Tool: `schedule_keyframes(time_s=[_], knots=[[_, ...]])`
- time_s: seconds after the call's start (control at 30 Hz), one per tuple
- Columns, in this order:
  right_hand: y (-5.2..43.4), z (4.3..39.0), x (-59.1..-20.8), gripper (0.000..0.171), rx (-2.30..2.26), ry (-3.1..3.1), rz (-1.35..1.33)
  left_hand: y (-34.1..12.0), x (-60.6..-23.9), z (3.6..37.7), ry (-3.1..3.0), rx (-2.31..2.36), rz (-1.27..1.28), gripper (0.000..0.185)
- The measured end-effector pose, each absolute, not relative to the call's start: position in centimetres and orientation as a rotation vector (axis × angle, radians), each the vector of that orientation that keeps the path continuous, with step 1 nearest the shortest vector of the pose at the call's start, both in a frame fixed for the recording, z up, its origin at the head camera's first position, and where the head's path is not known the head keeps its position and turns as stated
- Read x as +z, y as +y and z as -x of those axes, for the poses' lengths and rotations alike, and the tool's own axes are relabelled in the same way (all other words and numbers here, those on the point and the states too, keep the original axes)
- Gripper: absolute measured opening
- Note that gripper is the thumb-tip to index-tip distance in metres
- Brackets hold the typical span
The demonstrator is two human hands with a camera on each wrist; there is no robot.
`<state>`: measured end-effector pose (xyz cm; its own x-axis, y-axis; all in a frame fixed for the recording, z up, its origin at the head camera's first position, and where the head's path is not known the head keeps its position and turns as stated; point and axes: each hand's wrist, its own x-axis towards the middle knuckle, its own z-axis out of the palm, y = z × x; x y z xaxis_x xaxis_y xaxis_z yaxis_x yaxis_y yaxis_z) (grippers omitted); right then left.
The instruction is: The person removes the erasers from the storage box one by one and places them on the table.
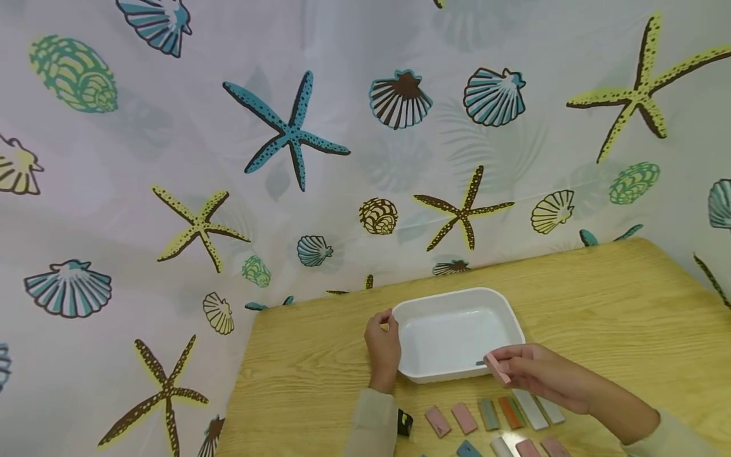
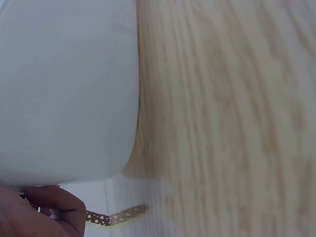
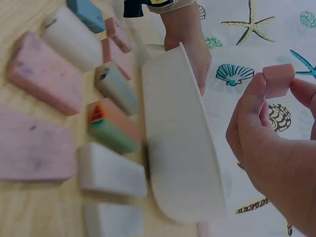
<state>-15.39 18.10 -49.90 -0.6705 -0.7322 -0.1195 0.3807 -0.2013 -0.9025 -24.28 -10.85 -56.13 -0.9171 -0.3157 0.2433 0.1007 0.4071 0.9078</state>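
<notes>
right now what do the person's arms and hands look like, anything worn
Both hands are bare, no gloves. The left hand comes out of a beige long sleeve, with a small black device with a yellow mark at that wrist. The right hand has a bare forearm and a beige sleeve pushed further up.

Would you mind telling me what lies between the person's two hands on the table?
The white tray lies between them in the head view: the left hand holds its left rim, and the right hand pinches a pink eraser at its near right corner.

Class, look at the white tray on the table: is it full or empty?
Empty: the white tray shows only its bare floor; the pink bar sits pinched in the right hand at its rim.
</notes>
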Motion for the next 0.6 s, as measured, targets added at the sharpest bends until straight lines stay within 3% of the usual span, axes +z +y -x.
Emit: schedule_keyframes(time_s=[0.33,0.6], knots=[[21.2,13.5,-51.0,0.036,-2.024,0.917,0.492,-10.8,-55.8,24.2,-2.299,-1.527,-0.225,0.017],[23.8,12.1,-51.7,0.049,-2.103,0.703,0.486,-10.7,-55.8,24.3,-2.300,-1.519,-0.219,0.016]])
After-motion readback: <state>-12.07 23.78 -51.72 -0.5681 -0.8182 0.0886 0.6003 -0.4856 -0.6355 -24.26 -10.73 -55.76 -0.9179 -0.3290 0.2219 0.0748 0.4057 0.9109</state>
